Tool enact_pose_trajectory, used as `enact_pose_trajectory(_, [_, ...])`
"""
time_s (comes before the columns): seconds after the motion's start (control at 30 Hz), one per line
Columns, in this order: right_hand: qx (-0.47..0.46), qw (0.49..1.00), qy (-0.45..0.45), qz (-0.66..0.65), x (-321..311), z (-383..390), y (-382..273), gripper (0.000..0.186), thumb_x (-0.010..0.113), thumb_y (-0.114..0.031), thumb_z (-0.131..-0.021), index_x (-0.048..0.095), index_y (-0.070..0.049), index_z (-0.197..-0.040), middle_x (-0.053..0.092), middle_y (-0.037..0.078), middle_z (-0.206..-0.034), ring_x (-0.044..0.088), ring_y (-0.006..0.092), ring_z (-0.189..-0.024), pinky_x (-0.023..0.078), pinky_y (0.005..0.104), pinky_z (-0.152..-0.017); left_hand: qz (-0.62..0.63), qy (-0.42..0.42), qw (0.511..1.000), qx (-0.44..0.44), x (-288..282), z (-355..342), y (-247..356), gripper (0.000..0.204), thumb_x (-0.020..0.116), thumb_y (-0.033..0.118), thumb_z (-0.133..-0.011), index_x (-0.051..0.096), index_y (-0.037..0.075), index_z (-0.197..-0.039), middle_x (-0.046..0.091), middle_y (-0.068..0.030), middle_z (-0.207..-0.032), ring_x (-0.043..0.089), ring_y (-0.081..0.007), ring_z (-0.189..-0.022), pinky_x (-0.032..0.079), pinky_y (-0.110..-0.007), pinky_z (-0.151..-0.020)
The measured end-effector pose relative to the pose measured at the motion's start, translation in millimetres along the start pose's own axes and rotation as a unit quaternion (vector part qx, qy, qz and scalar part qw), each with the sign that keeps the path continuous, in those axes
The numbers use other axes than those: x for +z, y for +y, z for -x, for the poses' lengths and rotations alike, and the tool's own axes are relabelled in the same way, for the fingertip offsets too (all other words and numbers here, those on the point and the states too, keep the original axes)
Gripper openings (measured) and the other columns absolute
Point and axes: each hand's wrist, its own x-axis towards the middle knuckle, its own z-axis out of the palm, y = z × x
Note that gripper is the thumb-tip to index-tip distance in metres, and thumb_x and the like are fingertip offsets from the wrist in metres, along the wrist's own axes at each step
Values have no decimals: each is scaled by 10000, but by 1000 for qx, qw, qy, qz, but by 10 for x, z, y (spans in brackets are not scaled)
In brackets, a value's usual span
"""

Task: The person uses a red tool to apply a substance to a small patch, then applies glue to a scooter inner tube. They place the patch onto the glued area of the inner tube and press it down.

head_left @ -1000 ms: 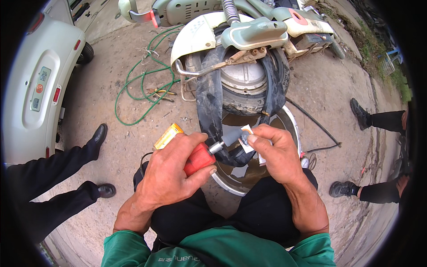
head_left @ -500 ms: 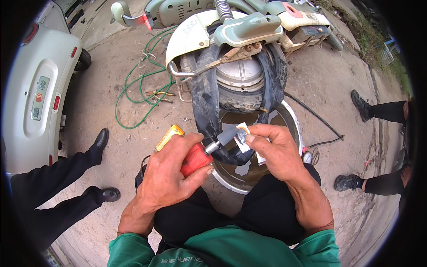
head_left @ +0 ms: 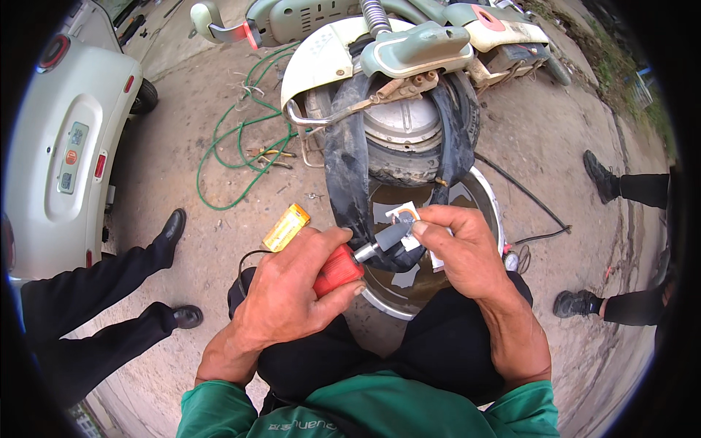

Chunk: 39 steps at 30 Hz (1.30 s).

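Observation:
My left hand [head_left: 281, 288] is wrapped round a red handheld rotary grinder [head_left: 338, 273] with a metal collar and a grey cone-shaped bit [head_left: 393, 235]. The bit points right and overlaps the lower edge of a small dark patch on white backing [head_left: 401, 213]. Between thumb and fingers, my right hand [head_left: 467, 252] pinches that patch; another white piece shows under the fingers. Whether the bit touches the patch I cannot tell. Behind both hands a black inner tube [head_left: 345, 164] hangs from the scooter wheel [head_left: 398, 120] into a basin [head_left: 499, 215] of murky water.
A yellow box [head_left: 286, 228] appears beyond my left hand. Pliers [head_left: 272, 155] and a green hose [head_left: 207, 157] lie on the concrete at left. A white vehicle [head_left: 69, 160] stands further left. Other people's shoes [head_left: 169, 232] show on both sides. A pressure gauge [head_left: 510, 260] sits right of the basin.
The grinder and my left hand have shifted right and slightly down, so the bit now crosses the patch's lower edge. My right hand keeps its pinch. The whole view has shifted slightly.

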Motion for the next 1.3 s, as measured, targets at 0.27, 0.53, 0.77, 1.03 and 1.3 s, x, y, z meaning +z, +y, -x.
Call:
enact_pose_trajectory(0.27, [0, 999, 6, 37, -7, 8, -13, 256, 635, -96, -1021, 773, 47, -1182, 741, 11, -955, 604, 55, -855, 484, 251, -750, -2, 0, 1000, -3, 8, 2, -3, 594, 890, 159, -794, 622, 30, -1308, 680, -170, -1005, 714, -382, -862, 594, -448, -738])
enact_pose_trajectory(0.53, [-26, 998, 17, 59, 5, -4, 4, 260, 635, -109, -1026, 775, 35, -1191, 726, -1, -924, 583, 47, -824, 467, 247, -720, -9, -8, 1000, -6, 14, 9, -9, 589, 887, 158, -796, 622, 29, -1306, 679, -167, -1002, 709, -380, -858, 591, -457, -728])
enact_pose_trajectory(0.77, [-36, 998, 21, 37, 20, 2, 52, 286, 643, -171, -1027, 771, 36, -1178, 675, -21, -790, 534, 36, -732, 447, 256, -631, -7, 4, 1000, -12, 1, -6, 0, 593, 887, 165, -795, 622, 28, -1308, 673, -165, -993, 705, -380, -858, 588, -452, -734])
enact_pose_trajectory(1.03, [-25, 999, 10, 31, 21, -9, 28, 279, 639, -164, -1028, 772, 33, -1175, 671, -37, -811, 532, 33, -767, 450, 250, -667, -8, -16, 1000, -10, 4, 15, -1, 598, 887, 163, -801, 615, 31, -1318, 685, -169, -1027, 715, -384, -890, 595, -459, -762])
enact_pose_trajectory(1.3, [-21, 1000, 15, 9, 7, -13, 48, 261, 677, -164, -1005, 780, 18, -1160, 713, -29, -851, 570, 32, -778, 474, 246, -678, -3, 36, 999, -28, -32, -8, -6, 577, 884, 164, -815, 617, 39, -1311, 696, -173, -1049, 723, -385, -898, 599, -457, -775])
